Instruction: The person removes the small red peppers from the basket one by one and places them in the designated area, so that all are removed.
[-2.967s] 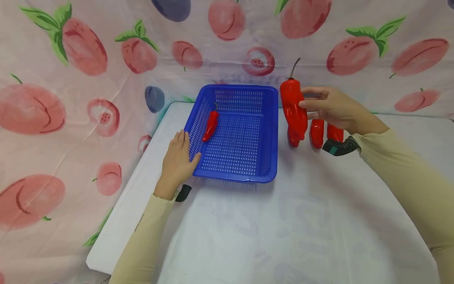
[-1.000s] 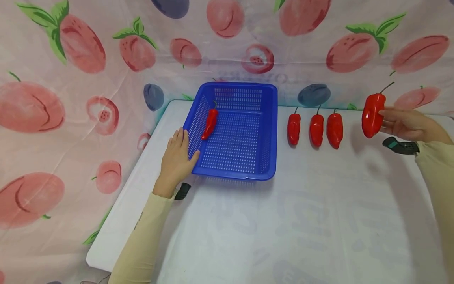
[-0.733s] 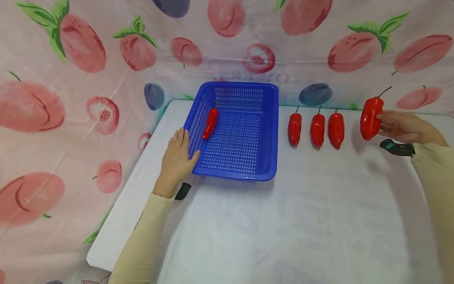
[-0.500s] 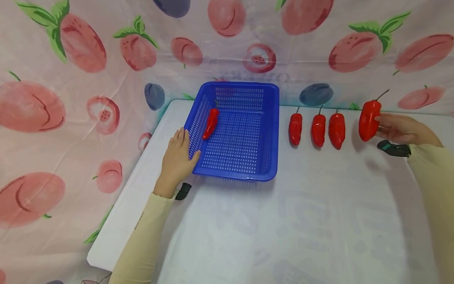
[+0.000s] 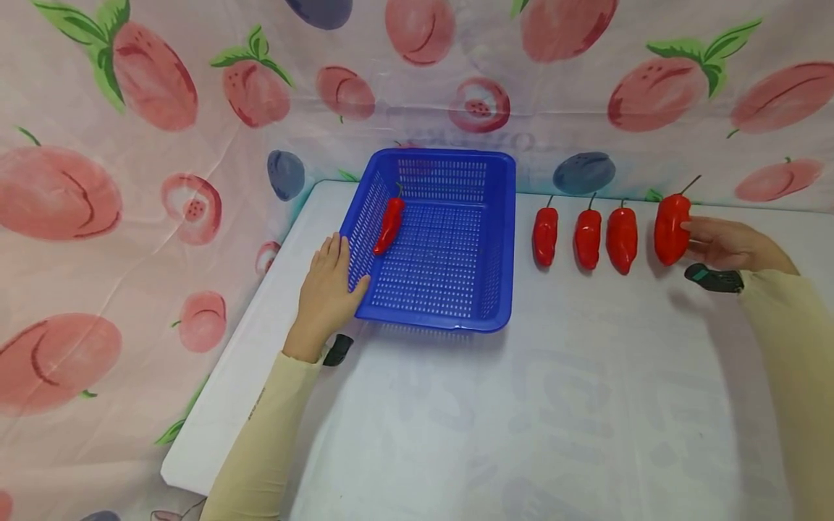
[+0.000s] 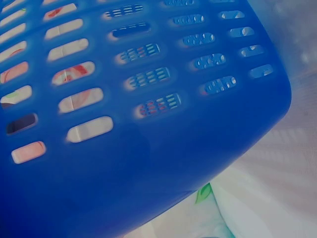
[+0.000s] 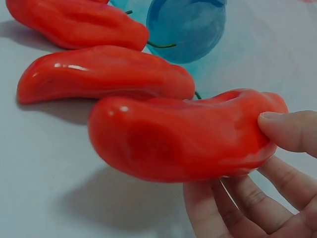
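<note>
Since a second ago the right hand (image 5: 736,244) has come down and leftward in the frame, bringing the held pepper (image 5: 671,231) closer to the row. At lower left, the left sleeve (image 5: 257,441) slants upward to the left hand (image 5: 326,289), which lies against the left rim of the blue basket (image 5: 430,323), its fingers straight and pointing up the frame, its thumb spread away from them. The basket stands left of centre on the white table (image 5: 456,405), with one loose pepper (image 5: 389,226) inside along its left side. Right of centre, three red peppers (image 5: 588,239) lie side by side, stems toward the top. Next comes the held pepper, stem up, then the right hand, pointing left, clamped on its upper part; the right-wrist view shows thumb above and fingers beneath. The right sleeve (image 5: 791,325) runs down the right edge.
</note>
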`<state>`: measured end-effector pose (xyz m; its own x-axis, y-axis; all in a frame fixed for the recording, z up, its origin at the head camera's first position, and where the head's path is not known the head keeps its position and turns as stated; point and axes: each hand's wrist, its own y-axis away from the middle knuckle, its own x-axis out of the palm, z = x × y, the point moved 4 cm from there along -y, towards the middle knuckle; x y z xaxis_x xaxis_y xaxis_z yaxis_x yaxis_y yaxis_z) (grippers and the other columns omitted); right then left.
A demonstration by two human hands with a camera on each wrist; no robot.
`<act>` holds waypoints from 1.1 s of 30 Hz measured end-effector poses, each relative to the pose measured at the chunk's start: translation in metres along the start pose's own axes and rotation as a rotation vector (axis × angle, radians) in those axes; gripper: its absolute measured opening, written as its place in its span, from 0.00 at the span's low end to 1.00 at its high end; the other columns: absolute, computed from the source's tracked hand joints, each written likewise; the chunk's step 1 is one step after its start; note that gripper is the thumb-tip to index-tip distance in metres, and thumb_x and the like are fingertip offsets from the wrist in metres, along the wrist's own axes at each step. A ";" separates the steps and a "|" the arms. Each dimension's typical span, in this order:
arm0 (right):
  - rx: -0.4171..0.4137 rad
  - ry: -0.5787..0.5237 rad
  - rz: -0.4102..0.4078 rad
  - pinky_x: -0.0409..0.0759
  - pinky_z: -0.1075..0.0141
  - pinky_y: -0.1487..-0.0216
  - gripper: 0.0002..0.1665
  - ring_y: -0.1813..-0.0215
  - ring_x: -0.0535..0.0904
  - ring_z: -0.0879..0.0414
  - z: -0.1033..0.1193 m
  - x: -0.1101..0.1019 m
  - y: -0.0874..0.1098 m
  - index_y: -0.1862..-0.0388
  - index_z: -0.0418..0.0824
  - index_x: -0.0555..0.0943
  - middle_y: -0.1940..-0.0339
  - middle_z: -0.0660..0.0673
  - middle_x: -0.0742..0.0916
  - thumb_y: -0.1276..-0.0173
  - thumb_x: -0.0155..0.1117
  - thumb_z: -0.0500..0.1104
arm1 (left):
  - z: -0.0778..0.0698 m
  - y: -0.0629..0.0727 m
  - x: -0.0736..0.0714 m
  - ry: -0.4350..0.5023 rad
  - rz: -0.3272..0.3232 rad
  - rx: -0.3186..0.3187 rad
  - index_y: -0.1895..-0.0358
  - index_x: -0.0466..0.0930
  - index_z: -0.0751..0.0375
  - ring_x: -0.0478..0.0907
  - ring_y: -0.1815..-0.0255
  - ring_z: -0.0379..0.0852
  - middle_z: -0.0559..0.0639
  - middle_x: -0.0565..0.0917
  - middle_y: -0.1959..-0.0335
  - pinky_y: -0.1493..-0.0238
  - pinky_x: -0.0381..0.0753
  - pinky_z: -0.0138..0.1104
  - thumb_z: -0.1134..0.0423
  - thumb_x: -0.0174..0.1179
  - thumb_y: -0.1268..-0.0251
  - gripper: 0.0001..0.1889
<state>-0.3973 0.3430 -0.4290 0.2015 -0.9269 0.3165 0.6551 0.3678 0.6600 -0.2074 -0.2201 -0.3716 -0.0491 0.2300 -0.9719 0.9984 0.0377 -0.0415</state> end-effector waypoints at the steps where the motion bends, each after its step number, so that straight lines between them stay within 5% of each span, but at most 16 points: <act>1: 0.002 -0.008 -0.001 0.81 0.69 0.54 0.16 0.59 0.77 0.60 -0.001 0.000 -0.001 0.68 0.52 0.86 0.64 0.57 0.84 0.28 0.51 0.47 | 0.000 0.000 0.000 0.001 0.001 0.000 0.27 0.41 0.70 0.39 0.22 0.58 0.63 0.44 0.23 0.23 0.40 0.48 0.50 0.48 0.33 0.41; 15: 0.037 0.003 0.012 0.82 0.67 0.50 0.16 0.59 0.78 0.58 -0.009 -0.001 -0.015 0.70 0.52 0.85 0.65 0.55 0.84 0.28 0.51 0.47 | 0.000 0.000 0.000 0.005 0.000 0.005 0.26 0.41 0.70 0.39 0.22 0.58 0.63 0.44 0.24 0.23 0.40 0.48 0.50 0.47 0.33 0.41; 33: 0.063 0.068 -0.039 0.81 0.69 0.49 0.15 0.60 0.78 0.60 -0.009 0.007 -0.010 0.74 0.52 0.85 0.68 0.55 0.83 0.31 0.55 0.50 | 0.000 0.001 -0.001 -0.001 0.014 -0.007 0.26 0.40 0.69 0.38 0.22 0.57 0.62 0.42 0.23 0.23 0.39 0.48 0.49 0.47 0.32 0.41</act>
<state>-0.3957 0.3324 -0.4399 0.2273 -0.9426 0.2445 0.6166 0.3336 0.7131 -0.2068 -0.2198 -0.3709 -0.0354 0.2300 -0.9726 0.9988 0.0414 -0.0266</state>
